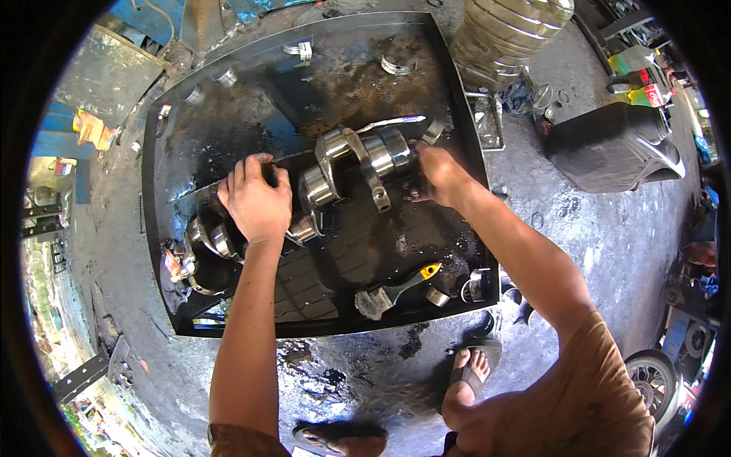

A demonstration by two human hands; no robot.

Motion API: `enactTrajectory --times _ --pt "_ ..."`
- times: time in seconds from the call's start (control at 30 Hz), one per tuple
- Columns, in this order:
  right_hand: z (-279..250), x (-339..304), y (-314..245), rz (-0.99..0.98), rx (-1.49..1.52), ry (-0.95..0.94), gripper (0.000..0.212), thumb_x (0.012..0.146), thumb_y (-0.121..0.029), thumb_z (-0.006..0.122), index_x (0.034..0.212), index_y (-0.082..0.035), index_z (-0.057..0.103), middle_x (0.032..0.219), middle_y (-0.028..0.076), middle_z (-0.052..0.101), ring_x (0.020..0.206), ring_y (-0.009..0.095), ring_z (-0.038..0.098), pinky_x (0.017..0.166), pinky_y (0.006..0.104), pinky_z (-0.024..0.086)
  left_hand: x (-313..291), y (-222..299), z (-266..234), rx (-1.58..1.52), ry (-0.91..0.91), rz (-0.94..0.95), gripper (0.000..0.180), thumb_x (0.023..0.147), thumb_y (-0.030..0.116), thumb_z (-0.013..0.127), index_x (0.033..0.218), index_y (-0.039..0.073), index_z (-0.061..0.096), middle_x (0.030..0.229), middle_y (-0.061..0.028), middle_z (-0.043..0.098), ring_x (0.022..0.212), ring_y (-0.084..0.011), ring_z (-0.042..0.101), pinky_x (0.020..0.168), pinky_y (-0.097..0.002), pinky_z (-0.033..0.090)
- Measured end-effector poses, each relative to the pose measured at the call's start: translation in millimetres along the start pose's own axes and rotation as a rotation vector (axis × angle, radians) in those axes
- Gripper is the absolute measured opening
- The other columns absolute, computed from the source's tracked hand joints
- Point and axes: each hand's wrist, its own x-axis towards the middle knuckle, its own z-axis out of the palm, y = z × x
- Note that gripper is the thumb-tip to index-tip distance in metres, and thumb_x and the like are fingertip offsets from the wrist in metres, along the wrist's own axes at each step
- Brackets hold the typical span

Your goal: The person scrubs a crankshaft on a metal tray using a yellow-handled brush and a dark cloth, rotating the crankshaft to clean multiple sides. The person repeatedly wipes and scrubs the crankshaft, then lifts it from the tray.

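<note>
A shiny metal crankshaft [390, 150] lies at a slant across a black, oil-stained metal tray [150, 228]. My left hand [257, 199] is closed over its left-middle part, the fingers curling down the far side. At its right end, my right hand [438, 177] grips the shaft, with the fingertips partly hidden beneath. Just beyond the shaft lies a thin white and purple stick-like item [392, 122]. A paintbrush [396, 291] with a yellow-tipped handle rests near the tray's front edge. Curved bearing shells [398, 67] lie about the tray, one [433, 131] close to my right hand.
Beyond the tray's far right corner stands a large ribbed plastic bottle [512, 38]. A black jerrycan [613, 145] lies on the stained floor to the right, near soft-drink bottles [647, 95]. My sandalled foot [472, 369] is close to the tray's front. A spoked wheel [652, 381] stands far right.
</note>
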Motion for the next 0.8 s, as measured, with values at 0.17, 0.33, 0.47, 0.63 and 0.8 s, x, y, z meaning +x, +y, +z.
enactTrajectory --times 0.17,0.33,0.47,0.63,0.8 --pt "0.6 -5.2 6.5 -0.121 0.144 -0.05 0.037 0.105 -0.035 0.033 0.112 -0.011 0.061 0.109 0.01 0.066 0.089 0.028 0.066 0.072 0.0507 0.057 -0.1 -1.8 2.3 -0.02 0.02 0.013 0.019 0.081 0.022 0.069 0.099 0.015 0.066 0.098 -0.0053 0.066 0.099 -0.026 0.062 0.099 -0.0414 0.039" --pt "0.6 -0.2 7.0 0.069 0.07 0.177 0.035 0.104 -0.036 0.041 0.113 -0.008 0.061 0.11 0.009 0.065 0.095 0.026 0.065 0.071 0.0474 0.058 -0.7 0.3 0.2 -0.007 0.035 0.022 0.018 0.08 0.021 0.069 0.097 0.015 0.066 0.096 -0.0052 0.066 0.097 -0.0266 0.062 0.099 -0.0409 0.039" --pt "2.1 8.4 6.9 -0.183 0.058 0.188 0.035 0.103 -0.036 0.046 0.111 -0.005 0.06 0.105 0.014 0.065 0.099 0.027 0.064 0.069 0.0487 0.057 -0.2 1.8 -0.7 -0.023 0.001 -0.011 0.019 0.08 0.02 0.07 0.098 0.015 0.065 0.097 -0.0053 0.066 0.1 -0.027 0.061 0.098 -0.0409 0.039" --pt "0.0 1.9 14.1 -0.101 0.068 0.166 0.037 0.104 -0.038 0.041 0.112 -0.006 0.059 0.103 0.013 0.066 0.09 0.03 0.068 0.076 0.0509 0.059 -0.4 0.3 -1.3 -0.031 0.006 0.009 0.02 0.082 0.019 0.069 0.101 0.015 0.066 0.099 -0.0058 0.066 0.101 -0.0284 0.061 0.097 -0.0412 0.039" --pt "1.8 21.2 3.3 -0.162 0.08 0.106 0.046 0.106 -0.041 0.031 0.114 -0.005 0.058 0.1 0.014 0.069 0.084 0.029 0.068 0.08 0.0521 0.056 -1.6 -0.4 0.9 -0.015 0.018 0.018 0.02 0.08 0.021 0.07 0.098 0.014 0.066 0.097 -0.006 0.066 0.099 -0.0277 0.061 0.099 -0.0411 0.038"
